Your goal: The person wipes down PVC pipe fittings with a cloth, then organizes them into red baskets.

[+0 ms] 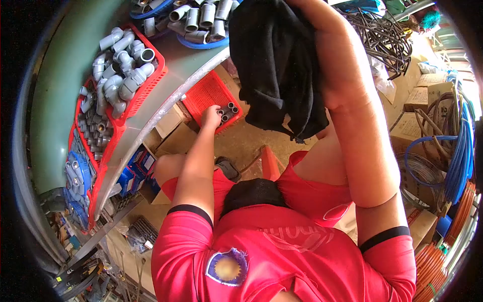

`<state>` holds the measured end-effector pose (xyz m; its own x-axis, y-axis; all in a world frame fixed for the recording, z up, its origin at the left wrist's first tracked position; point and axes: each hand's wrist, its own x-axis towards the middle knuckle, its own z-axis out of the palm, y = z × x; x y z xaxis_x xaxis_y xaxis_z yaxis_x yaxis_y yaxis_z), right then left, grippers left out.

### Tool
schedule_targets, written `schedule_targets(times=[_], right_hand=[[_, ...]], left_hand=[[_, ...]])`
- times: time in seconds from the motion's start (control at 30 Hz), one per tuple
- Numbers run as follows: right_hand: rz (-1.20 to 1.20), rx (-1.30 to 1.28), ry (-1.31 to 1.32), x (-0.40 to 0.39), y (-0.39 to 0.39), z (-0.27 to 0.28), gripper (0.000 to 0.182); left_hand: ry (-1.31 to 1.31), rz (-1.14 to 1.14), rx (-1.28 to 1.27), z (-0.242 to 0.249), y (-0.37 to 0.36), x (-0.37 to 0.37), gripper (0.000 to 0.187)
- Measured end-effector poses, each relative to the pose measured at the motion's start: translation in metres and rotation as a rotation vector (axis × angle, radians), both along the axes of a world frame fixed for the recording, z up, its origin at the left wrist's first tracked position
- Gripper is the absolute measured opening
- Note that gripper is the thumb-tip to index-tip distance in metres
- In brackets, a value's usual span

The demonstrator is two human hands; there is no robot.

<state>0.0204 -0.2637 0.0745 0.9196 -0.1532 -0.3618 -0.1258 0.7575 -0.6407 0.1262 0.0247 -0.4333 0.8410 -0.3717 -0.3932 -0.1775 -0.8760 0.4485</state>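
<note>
My left hand (211,119) reaches down into a red plastic basket (205,95) on the floor. Its fingers are closed around a short grey pipe fitting (220,112), partly hidden by the hand. Several more grey fittings (231,107) stand on end beside it in the basket. Close to the camera, my right hand (336,55) is raised with a black cloth (279,65) hanging from it. The right fingertips are cut off by the top edge and the cloth.
Red baskets (146,95) and a blue basket (204,44) of grey fittings line the curved counter (171,98). Blue boxes (133,171) sit below it. Cartons (427,93), coiled blue hose (460,146) and dark bent rods (385,40) are at right. A red object (270,162) lies between the legs.
</note>
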Motion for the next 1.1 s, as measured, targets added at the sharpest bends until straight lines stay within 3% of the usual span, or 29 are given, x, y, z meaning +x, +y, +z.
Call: schedule_targets(times=[0.1, 0.3, 0.6, 0.67, 0.73, 0.8, 0.83, 0.9, 1.0, 1.1], right_hand=[[-0.016, -0.013, 0.011, 0.001, 0.0, -0.003, 0.027], [-0.02, 0.021, 0.015, 0.002, 0.001, -0.002, 0.027], [0.008, 0.019, -0.027, 0.005, 0.001, -0.01, 0.027], [0.005, 0.01, -0.025, 0.005, 0.002, -0.008, 0.028], [-0.019, -0.034, -0.014, 0.007, 0.003, -0.005, 0.028], [-0.02, 0.021, -0.003, 0.009, 0.003, -0.003, 0.028], [-0.02, 0.05, 0.001, 0.01, 0.003, -0.002, 0.028], [-0.049, 0.025, -0.062, 0.021, 0.003, -0.007, 0.032], [0.011, 0.083, -0.18, 0.039, -0.006, -0.02, 0.044], [0.058, 0.134, -0.382, 0.053, -0.013, -0.03, 0.062]], left_hand=[[0.117, 0.129, -0.034, -0.001, 0.002, 0.001, 0.031], [0.054, 0.034, -0.237, -0.016, 0.019, 0.006, 0.024], [0.175, 0.046, -0.047, 0.021, 0.004, 0.001, 0.043], [0.224, 0.045, -0.105, 0.028, 0.002, 0.001, 0.048], [0.287, 0.041, -0.362, -0.045, 0.028, 0.01, 0.051], [0.202, -0.05, -0.389, -0.064, 0.042, 0.014, 0.056], [0.089, -0.14, -0.284, -0.05, 0.044, 0.017, 0.059], [0.248, -0.072, -0.02, 0.052, 0.029, 0.016, 0.059], [0.186, -0.113, -0.202, 0.054, 0.047, 0.036, 0.048], [0.25, -0.111, -0.312, 0.126, 0.048, 0.037, 0.042]])
